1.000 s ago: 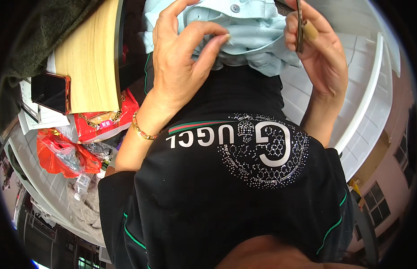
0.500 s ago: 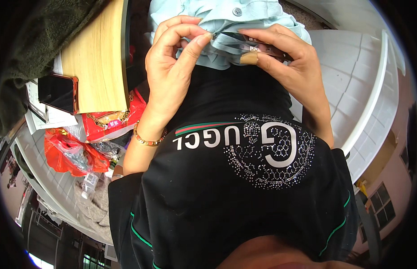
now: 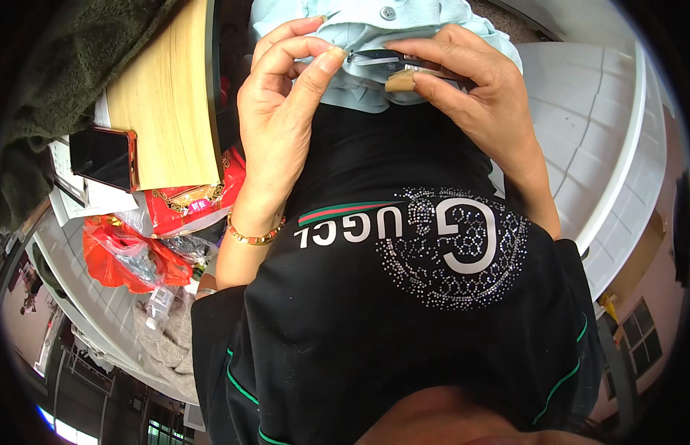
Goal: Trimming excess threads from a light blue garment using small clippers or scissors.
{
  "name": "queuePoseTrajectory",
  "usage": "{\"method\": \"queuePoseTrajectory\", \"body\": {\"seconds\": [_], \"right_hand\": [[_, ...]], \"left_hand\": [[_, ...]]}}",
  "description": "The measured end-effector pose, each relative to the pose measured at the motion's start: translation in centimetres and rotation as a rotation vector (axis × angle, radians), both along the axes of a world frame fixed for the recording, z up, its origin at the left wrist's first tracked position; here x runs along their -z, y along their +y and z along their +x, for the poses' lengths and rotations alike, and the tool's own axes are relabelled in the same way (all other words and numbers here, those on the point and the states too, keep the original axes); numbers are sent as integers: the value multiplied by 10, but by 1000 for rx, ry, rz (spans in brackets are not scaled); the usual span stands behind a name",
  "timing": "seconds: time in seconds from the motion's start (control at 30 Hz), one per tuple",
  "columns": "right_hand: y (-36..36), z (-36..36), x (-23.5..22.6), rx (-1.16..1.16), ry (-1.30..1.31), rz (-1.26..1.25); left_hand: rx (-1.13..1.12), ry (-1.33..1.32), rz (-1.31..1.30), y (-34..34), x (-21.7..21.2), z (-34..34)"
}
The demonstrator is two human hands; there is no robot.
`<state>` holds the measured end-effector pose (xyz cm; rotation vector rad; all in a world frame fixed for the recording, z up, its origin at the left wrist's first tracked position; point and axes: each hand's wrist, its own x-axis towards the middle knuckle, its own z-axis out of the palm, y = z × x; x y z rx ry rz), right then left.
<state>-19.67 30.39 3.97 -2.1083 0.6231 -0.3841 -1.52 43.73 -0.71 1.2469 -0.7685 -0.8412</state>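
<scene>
Head view: red bag (image 3: 126, 259), contents unclear.

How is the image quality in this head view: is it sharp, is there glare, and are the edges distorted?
Head view: even daylight, no strong glare; the left hand, right hand and pale blue cloth are sharp; fisheye bends the wooden board and white panel near the rim; corners are black.

Black rhinestone-decorated shirt (image 3: 404, 311) with green piping; gold bracelet (image 3: 254, 236).
</scene>
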Motion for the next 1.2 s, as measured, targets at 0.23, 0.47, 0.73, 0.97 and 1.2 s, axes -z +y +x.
{"method": "queuePoseTrajectory", "body": {"seconds": [0.23, 0.47, 0.73, 0.97, 1.2], "right_hand": [[-1, 7, 5, -25, -80, -48], [1, 10, 2, -36, -69, -52], [-2, 8, -23, -50, -77, 39], [-3, 7, -20, -16, -95, 139], [1, 8, 11, -47, -131, 79]], "left_hand": [[-34, 215, 35, 0, -8, -1], [-64, 396, 85, -6, -18, -3], [-19, 548, 100, -10, -15, -1], [-12, 600, 122, -13, -13, -2], [-17, 602, 137, -12, -13, 2]]}}
